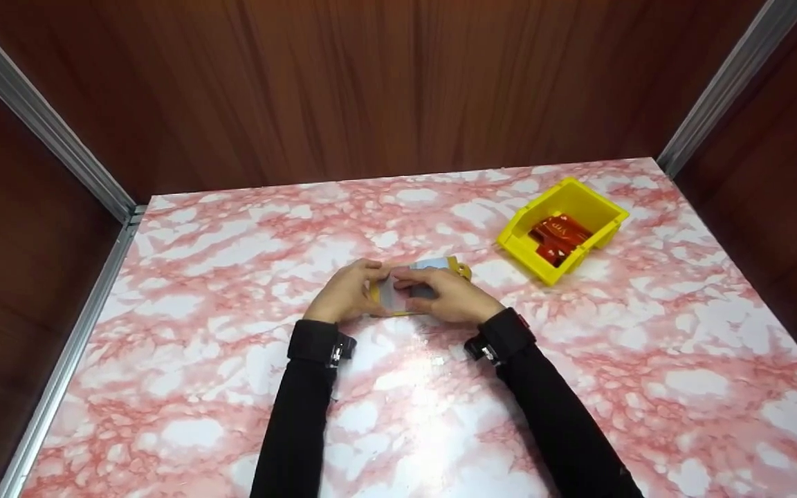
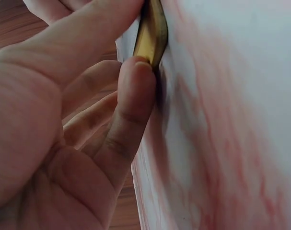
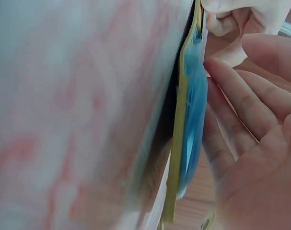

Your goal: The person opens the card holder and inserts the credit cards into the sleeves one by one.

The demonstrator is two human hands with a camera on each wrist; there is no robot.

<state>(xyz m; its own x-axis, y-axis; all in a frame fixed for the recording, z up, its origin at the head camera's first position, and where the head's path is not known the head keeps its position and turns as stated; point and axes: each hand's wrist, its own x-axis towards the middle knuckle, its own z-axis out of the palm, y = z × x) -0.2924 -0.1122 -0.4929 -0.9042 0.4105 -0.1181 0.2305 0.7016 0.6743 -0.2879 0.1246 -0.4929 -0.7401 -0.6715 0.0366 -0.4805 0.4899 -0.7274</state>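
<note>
A flat, yellow-edged item (image 1: 441, 263) with a see-through, bluish face lies low over the table, a yellow loop at its right end. My left hand (image 1: 344, 292) pinches its left end; in the left wrist view a fingertip and thumb press on the yellow edge (image 2: 147, 40). My right hand (image 1: 457, 296) reaches over the face from the right, hiding much of it. Seen from the right wrist, its fingers (image 3: 248, 108) are nearly straight, their tips against the bulging blue film (image 3: 195, 105).
A yellow bin (image 1: 585, 202) with several shiny red packets (image 1: 561, 234) stands at the back right. Dark wood-look panels (image 1: 385, 90) enclose the pink-and-white marbled table (image 1: 198, 332) at the back and sides.
</note>
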